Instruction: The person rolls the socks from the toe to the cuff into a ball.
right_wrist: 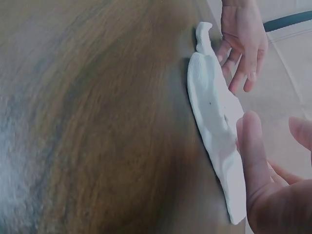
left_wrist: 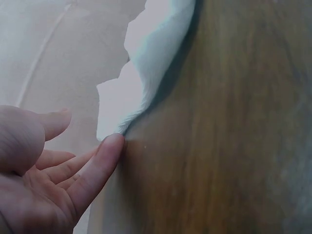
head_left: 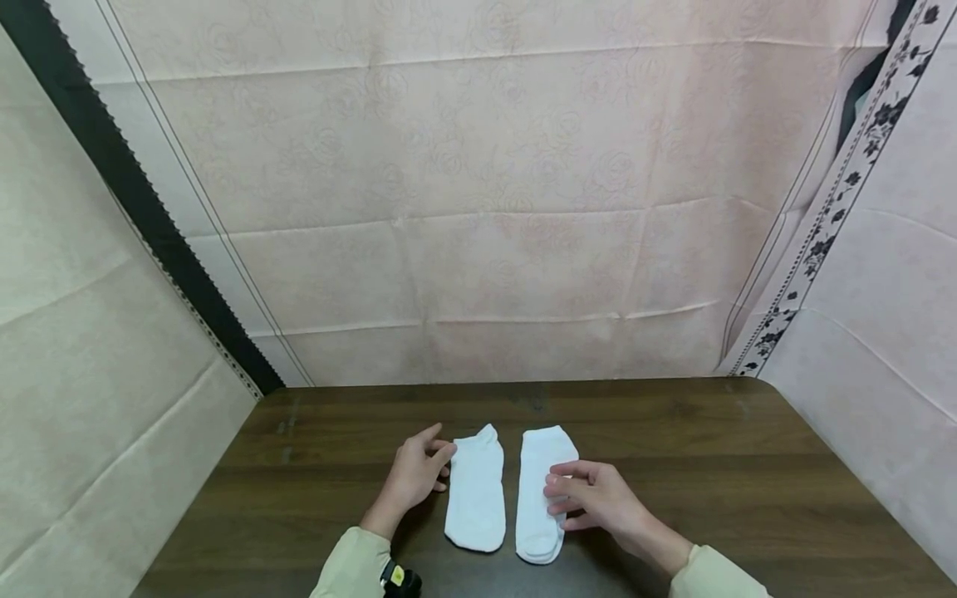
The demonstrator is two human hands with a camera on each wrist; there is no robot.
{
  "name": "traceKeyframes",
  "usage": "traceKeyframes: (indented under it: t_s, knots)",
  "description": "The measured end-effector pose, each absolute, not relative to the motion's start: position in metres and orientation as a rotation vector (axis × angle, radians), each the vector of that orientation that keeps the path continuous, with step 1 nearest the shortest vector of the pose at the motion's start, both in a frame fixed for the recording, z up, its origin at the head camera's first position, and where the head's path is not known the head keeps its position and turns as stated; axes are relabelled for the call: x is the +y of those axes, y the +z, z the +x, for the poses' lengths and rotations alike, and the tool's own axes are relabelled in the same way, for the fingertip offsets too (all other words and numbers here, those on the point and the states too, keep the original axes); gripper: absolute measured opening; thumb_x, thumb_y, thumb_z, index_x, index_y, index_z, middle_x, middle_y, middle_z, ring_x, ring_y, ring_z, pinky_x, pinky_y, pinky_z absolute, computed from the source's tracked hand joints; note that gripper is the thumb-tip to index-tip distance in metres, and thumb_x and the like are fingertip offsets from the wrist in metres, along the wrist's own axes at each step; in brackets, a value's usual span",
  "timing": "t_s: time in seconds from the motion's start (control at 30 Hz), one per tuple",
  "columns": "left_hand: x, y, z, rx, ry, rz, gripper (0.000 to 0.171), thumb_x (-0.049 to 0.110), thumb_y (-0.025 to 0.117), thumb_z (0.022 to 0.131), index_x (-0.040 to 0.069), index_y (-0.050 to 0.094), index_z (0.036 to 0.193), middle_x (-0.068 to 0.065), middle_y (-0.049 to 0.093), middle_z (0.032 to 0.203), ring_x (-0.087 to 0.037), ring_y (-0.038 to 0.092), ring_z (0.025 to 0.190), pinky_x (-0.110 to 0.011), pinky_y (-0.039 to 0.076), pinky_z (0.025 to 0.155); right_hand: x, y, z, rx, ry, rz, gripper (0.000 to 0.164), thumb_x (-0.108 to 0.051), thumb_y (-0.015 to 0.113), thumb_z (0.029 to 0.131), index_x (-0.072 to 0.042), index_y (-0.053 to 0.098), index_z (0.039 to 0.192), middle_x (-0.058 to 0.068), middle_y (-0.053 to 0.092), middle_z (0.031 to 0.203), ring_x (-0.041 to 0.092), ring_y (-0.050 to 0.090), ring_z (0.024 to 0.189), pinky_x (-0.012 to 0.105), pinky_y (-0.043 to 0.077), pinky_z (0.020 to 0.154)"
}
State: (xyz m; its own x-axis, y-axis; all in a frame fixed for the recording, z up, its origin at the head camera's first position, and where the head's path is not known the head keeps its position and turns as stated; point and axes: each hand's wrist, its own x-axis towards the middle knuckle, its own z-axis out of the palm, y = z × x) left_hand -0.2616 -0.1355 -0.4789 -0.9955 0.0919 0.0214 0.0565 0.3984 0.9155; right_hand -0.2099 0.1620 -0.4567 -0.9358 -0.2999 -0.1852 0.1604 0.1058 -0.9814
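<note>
Two white socks lie flat side by side on the table, their toe ends toward the person. My left hand [head_left: 415,473] is at the left edge of the left sock [head_left: 476,498], fingers spread and relaxed. In the left wrist view a fingertip [left_wrist: 113,141] meets the rim of white fabric [left_wrist: 161,53]. Over the right edge of the right sock [head_left: 537,490] is my right hand [head_left: 598,498], fingers loosely extended and overlapping the fabric. Layered edges show at that sock's toe. The right wrist view shows the white fabric [right_wrist: 209,107] low on the wood beside the right fingers [right_wrist: 253,146].
The dark wooden table [head_left: 710,465] ends at a pale, creased cloth backdrop [head_left: 486,249]. Cloth panels rise on both sides, the right one bordered with a dark floral strip [head_left: 822,241]. A black band with a yellow patch [head_left: 399,575] is at the left wrist, beside a pale sleeve.
</note>
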Motion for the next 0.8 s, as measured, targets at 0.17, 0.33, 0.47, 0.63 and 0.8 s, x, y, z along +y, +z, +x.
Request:
traceKeyframes:
  t_s: [0.17,0.33,0.47,0.63,0.8]
  knots:
    - [-0.135,-0.479,-0.262,2.585,1.71,0.143,0.058,0.016,0.06,0.103,-0.006,0.036,0.151,-0.02,0.066,0.12,-0.021,0.063,0.071,-0.035,0.057,0.056,0.158,-0.455,-0.21,2.037,-1.878,-0.16,0.059,-0.028,0.07,0.096,0.013,0.051,0.134,0.022,0.07,0.11,0.031,0.072,0.089,0.043,0.059,0.072]
    - [-0.134,-0.479,-0.263,2.591,1.706,0.132,0.059,0.016,0.061,0.103,-0.006,0.036,0.151,-0.019,0.067,0.12,-0.02,0.062,0.07,-0.035,0.057,0.055,0.153,-0.455,-0.209,2.009,-1.877,-0.165,0.057,-0.027,0.069,0.097,0.013,0.051,0.134,0.023,0.07,0.11,0.031,0.072,0.089,0.042,0.06,0.072]
    - [-0.133,-0.478,-0.263,2.595,1.705,0.123,0.058,0.016,0.061,0.102,-0.006,0.036,0.151,-0.019,0.067,0.119,-0.021,0.062,0.069,-0.035,0.056,0.055,0.148,-0.455,-0.208,1.992,-1.875,-0.181,0.055,-0.025,0.067,0.098,0.014,0.051,0.133,0.023,0.07,0.11,0.032,0.072,0.09,0.043,0.059,0.072]
    - [-0.132,-0.477,-0.263,2.595,1.692,0.117,0.058,0.016,0.061,0.102,-0.006,0.037,0.15,-0.018,0.067,0.118,-0.021,0.061,0.068,-0.036,0.056,0.055,0.142,-0.458,-0.208,1.981,-1.875,-0.192,0.053,-0.024,0.067,0.099,0.014,0.052,0.131,0.023,0.071,0.109,0.033,0.072,0.089,0.043,0.06,0.072]
    - [-0.131,-0.479,-0.263,2.602,1.679,0.122,0.058,0.017,0.062,0.102,-0.005,0.039,0.15,-0.017,0.067,0.118,-0.021,0.06,0.067,-0.035,0.056,0.055,0.137,-0.461,-0.208,1.971,-1.894,-0.174,0.05,-0.024,0.068,0.098,0.013,0.055,0.128,0.023,0.071,0.107,0.032,0.073,0.087,0.042,0.06,0.07]
